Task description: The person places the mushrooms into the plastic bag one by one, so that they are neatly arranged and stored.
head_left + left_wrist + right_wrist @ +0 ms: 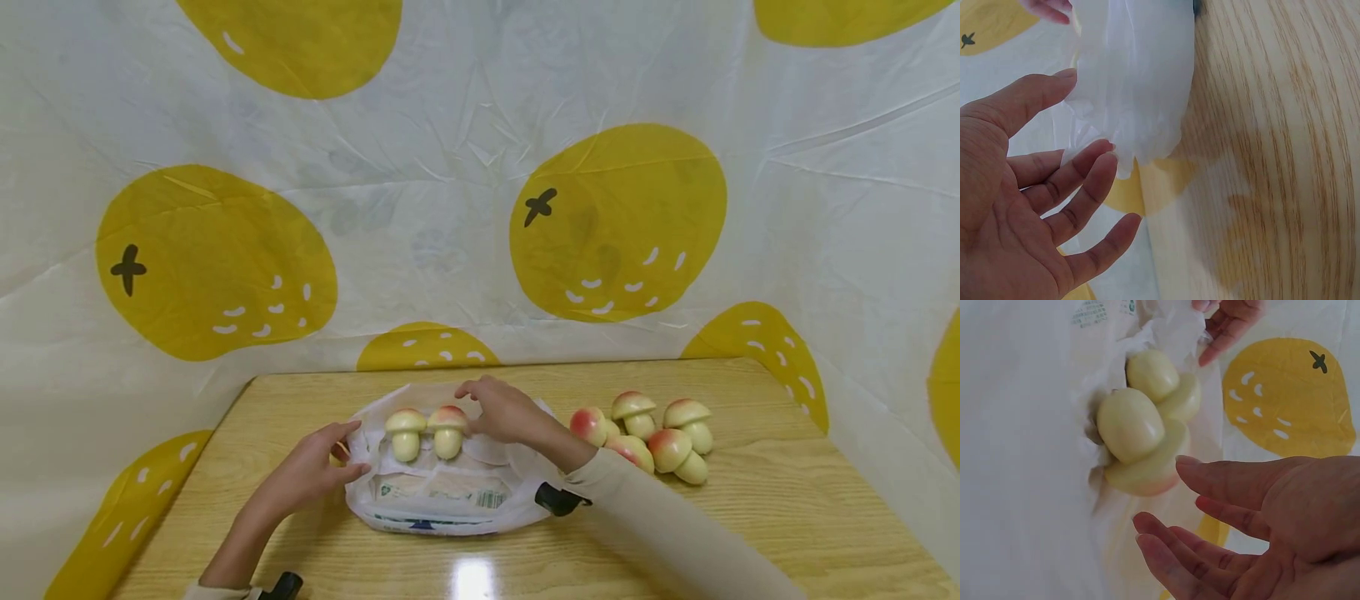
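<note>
A white plastic bag with green printing lies on the table, its mouth spread wide. Two pale yellow toy mushrooms with reddish caps, the left mushroom and the right mushroom, sit side by side in the bag's mouth. My left hand is at the bag's left edge, thumb and fingers apart; in the left wrist view its fingertips touch the thin plastic. My right hand is beside the right mushroom. In the right wrist view its thumb extends close to the cap, with nothing gripped.
Several more toy mushrooms lie in a cluster on the wooden table, right of the bag. Behind the table hangs a white cloth printed with large yellow fruit. My right forearm crosses between the bag and the cluster.
</note>
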`<state>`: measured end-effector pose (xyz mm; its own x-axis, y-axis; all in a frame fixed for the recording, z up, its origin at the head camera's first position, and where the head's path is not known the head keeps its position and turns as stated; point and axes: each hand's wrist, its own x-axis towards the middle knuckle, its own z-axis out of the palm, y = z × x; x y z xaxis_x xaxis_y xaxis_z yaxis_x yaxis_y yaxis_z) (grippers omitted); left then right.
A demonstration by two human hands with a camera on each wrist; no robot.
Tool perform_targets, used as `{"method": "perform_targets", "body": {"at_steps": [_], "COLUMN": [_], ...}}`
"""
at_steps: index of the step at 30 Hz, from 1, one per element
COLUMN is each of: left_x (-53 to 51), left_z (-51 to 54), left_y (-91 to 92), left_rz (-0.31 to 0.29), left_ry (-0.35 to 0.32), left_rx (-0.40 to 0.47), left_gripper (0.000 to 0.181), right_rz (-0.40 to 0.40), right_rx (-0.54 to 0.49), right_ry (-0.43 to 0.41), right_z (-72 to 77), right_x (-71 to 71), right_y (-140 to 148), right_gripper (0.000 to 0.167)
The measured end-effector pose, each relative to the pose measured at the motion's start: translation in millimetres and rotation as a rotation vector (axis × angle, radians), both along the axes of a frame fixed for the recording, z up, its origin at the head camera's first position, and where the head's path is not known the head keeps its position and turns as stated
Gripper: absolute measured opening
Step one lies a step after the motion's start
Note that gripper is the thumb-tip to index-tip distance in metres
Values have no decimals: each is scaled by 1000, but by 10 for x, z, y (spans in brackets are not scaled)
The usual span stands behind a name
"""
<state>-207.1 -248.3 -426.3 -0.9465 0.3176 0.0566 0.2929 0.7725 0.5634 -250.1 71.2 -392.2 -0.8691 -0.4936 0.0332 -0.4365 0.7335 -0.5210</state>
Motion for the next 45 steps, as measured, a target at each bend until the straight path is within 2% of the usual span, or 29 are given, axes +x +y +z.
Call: {"method": "perform_targets", "body": {"at_steps": [12,24,29,37,45], "left_x": [49,42,53,49,54], "left_z": [11,27,51,75,76], "left_y": [-5,-21,-18,-21,-2], "left_rz": [6,0,-5,-14,-22], "left_ry": [-17,0,17,15,15], "left_rx": [1,-5,-7,3,15], "left_gripper": [71,70,70,71,70], "right_rz": [18,98,119,190,181], "right_rx": [-105,-192,-226,-217,-181], "right_ry": [-23,-23,8,-7,-94], "right_z": [145,297,328,326,330], "right_x": [110,201,171,146,155], "right_y": [266,664,861,1139,1396], "right_gripper": [57,45,41,34,34]}}
